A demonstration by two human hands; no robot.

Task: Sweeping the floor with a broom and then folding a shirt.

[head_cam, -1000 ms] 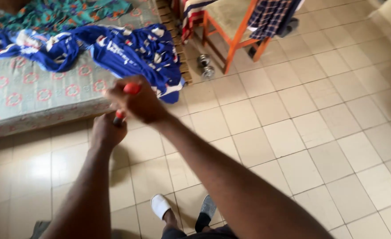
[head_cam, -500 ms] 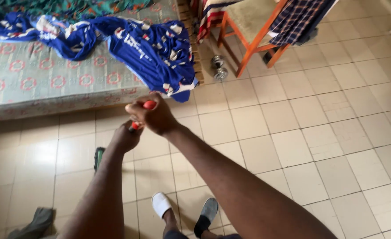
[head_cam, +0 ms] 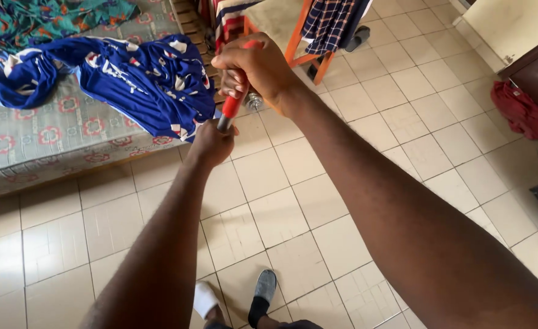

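Note:
Both my hands grip a long handle with a red top section and a grey shaft below it. My right hand wraps the upper end. Just under it, my left hand closes around the shaft. The lower part of the handle is hidden behind my left forearm. My feet in a white slipper and a grey slipper stand on the beige tiled floor.
A patterned mattress lies on the floor at the left with a blue printed cloth draped on it. An orange wooden chair with checked fabric stands behind. A small dumbbell sits near it. A red cloth lies at right.
My hands and the handle have risen and shifted right in view; the camera has swung rightward. The dark head of the tool seen on the floor earlier is now out of sight.

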